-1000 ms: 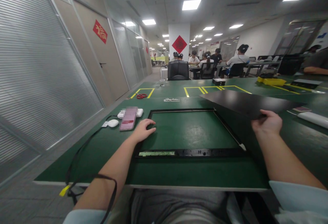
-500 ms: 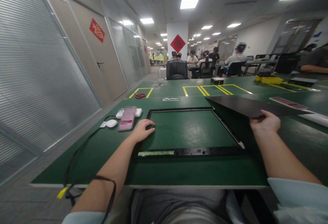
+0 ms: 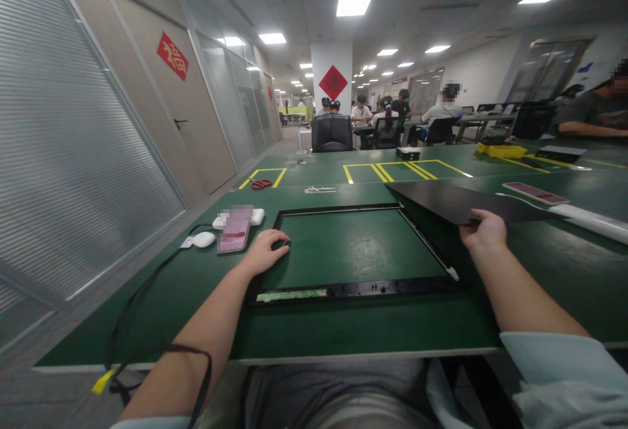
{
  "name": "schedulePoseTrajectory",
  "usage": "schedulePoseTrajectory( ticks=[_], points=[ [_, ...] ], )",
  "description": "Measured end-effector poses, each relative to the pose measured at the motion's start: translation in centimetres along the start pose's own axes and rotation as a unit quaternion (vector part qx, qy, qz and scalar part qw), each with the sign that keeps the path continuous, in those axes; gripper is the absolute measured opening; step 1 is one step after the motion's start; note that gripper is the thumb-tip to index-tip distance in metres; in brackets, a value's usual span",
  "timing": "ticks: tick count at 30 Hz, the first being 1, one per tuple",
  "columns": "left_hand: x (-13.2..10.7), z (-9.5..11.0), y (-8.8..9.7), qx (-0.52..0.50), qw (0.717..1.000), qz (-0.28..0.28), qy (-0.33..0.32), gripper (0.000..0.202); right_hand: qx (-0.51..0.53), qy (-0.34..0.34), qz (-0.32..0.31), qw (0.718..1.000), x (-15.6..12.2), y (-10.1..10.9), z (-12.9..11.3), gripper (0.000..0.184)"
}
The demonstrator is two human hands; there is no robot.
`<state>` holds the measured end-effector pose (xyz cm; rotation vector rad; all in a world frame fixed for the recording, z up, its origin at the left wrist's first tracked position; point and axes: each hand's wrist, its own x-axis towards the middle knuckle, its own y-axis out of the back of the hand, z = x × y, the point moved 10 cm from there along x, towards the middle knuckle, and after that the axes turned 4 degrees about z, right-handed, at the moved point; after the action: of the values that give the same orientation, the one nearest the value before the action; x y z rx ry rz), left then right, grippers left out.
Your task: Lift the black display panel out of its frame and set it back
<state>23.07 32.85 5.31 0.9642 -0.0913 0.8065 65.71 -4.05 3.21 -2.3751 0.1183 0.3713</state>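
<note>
A black rectangular frame (image 3: 353,289) lies flat on the green table (image 3: 343,331) in front of me, with bare green table showing through its middle. My left hand (image 3: 262,252) rests on the frame's left side, fingers curled down onto it. My right hand (image 3: 483,231) pinches the near edge of a thin black panel (image 3: 456,200) and holds it tilted just above the table, to the right of the frame.
A pink phone (image 3: 235,229), a white charger and a white mouse-like device (image 3: 202,239) lie left of the frame. Red scissors (image 3: 260,184) sit further back. A yellow tray (image 3: 500,150) and a flat pink-topped item (image 3: 534,193) lie to the right. Several people sit at far tables.
The black panel in my right hand has dropped lower and moved slightly left, toward the table. My left hand stays on the frame. The view has shifted a little.
</note>
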Motion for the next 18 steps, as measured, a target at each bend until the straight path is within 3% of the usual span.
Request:
schedulePoseTrajectory(
  ticks=[5,11,18],
  points=[
    [0.0,0.0,0.0,0.007,1.000,-0.002,-0.003,0.027,-0.013,-0.002,0.062,0.998,1.6,1.6,0.8,0.029],
    [0.1,-0.1,-0.2,0.009,1.000,-0.006,-0.010,0.028,-0.034,0.004,0.085,0.996,2.6,2.5,1.4,0.027],
    [0.1,-0.1,-0.2,0.019,1.000,-0.011,-0.015,0.028,-0.087,-0.007,0.087,0.992,1.8,2.7,1.8,0.024]
  ],
)
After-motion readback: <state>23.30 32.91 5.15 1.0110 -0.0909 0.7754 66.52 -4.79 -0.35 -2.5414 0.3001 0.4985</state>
